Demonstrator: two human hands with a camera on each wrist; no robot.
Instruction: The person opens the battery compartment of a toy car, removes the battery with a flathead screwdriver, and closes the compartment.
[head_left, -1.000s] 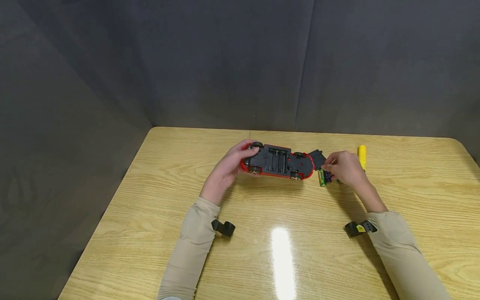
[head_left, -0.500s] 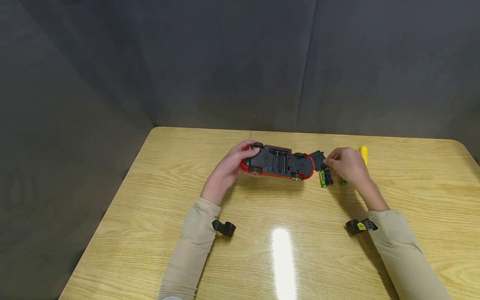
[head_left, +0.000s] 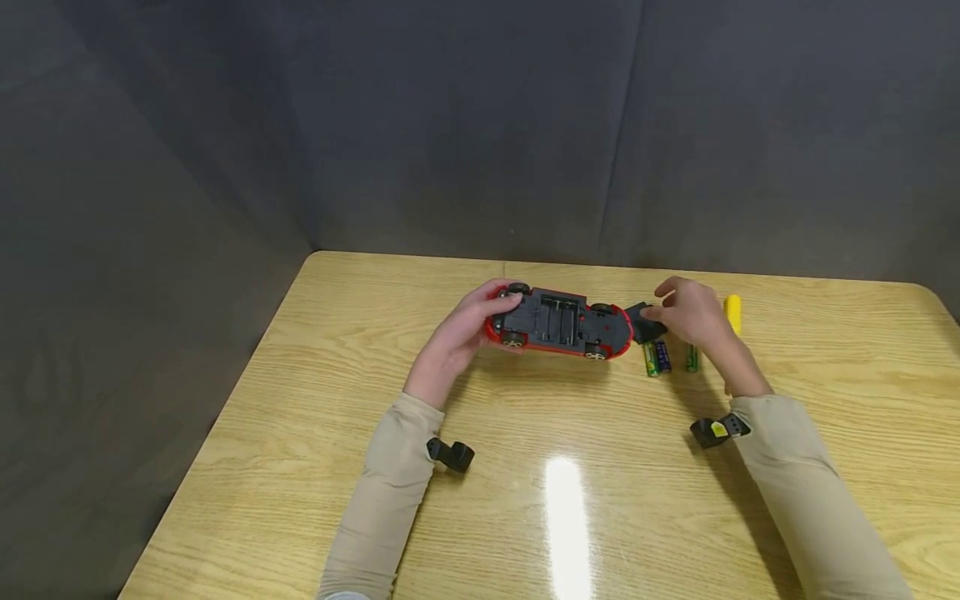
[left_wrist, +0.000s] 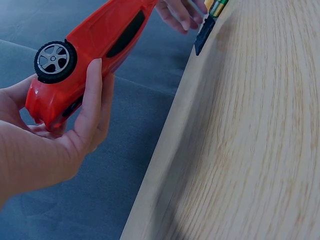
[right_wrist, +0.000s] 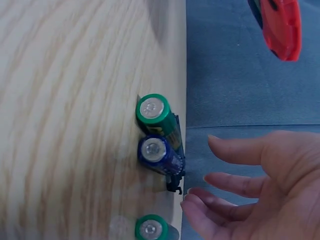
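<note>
My left hand (head_left: 461, 329) grips one end of a red toy car (head_left: 615, 329), thumb on its black underside, which faces up in the head view. The battery compartment (head_left: 558, 322) in the underside is uncovered, with no batteries in it. My right hand (head_left: 693, 312) is beyond the car's other end, its fingers spread apart and holding nothing in the right wrist view. Close by its fingertips a black battery cover (head_left: 648, 327) lies on the table. Right beside the cover are a green battery (right_wrist: 152, 109) and a blue battery (right_wrist: 154, 149); another green battery (right_wrist: 151, 228) lies apart.
A yellow object (head_left: 733, 313), partly behind the right hand, lies on the wooden table (head_left: 360, 333). The table's back edge runs close behind the car, and a dark curtain (head_left: 465, 125) stands beyond it.
My right hand has let go of the black battery cover, which now lies by the batteries, and its fingers have spread. The hand has shifted slightly away. The left hand keeps holding the car.
</note>
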